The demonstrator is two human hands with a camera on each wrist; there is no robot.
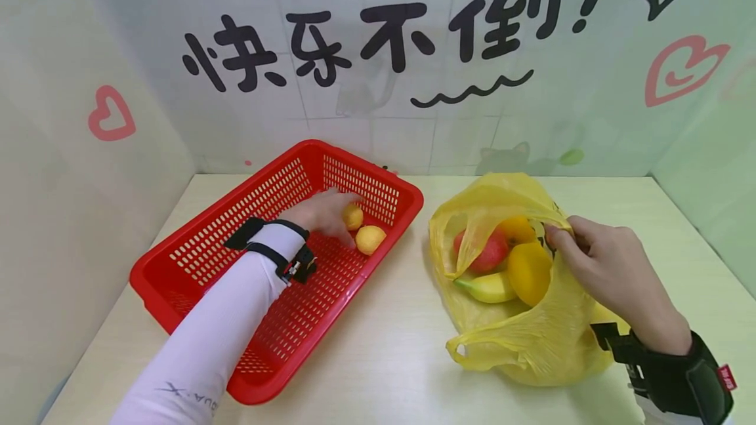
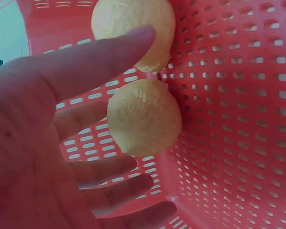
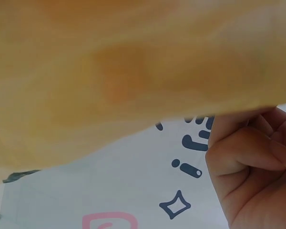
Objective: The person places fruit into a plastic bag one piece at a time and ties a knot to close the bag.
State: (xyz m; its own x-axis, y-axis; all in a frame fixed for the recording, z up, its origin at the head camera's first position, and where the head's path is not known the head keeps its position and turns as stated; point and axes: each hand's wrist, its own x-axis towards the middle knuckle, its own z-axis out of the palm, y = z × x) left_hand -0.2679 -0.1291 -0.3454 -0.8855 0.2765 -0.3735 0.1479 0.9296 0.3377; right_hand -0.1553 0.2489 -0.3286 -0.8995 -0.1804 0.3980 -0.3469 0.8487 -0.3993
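Observation:
My left hand [image 1: 321, 212] reaches down into a red plastic basket [image 1: 321, 359]. Its fingers are spread and mostly straight beside two round, pale yellow, slightly wrinkled fruits. One fruit [image 2: 144, 119] lies between the thumb and the other fingers; in the left wrist view the thumb crosses in front of the second fruit [image 2: 133, 16]. With thumb and fingers, my right hand [image 1: 617, 271] pinches the rim of a yellow plastic bag [image 1: 531, 346]. Inside the bag are a red fruit [image 1: 491, 253], a banana [image 1: 490, 288], a yellow fruit [image 1: 529, 273] and an orange fruit [image 1: 515, 229].
The basket sits at an angle on the left of a pale wooden table [image 1: 407, 320], with the bag to its right. Behind stands a printed backdrop [image 1: 384, 84] with black characters and pink hearts. Side panels rise at left and right.

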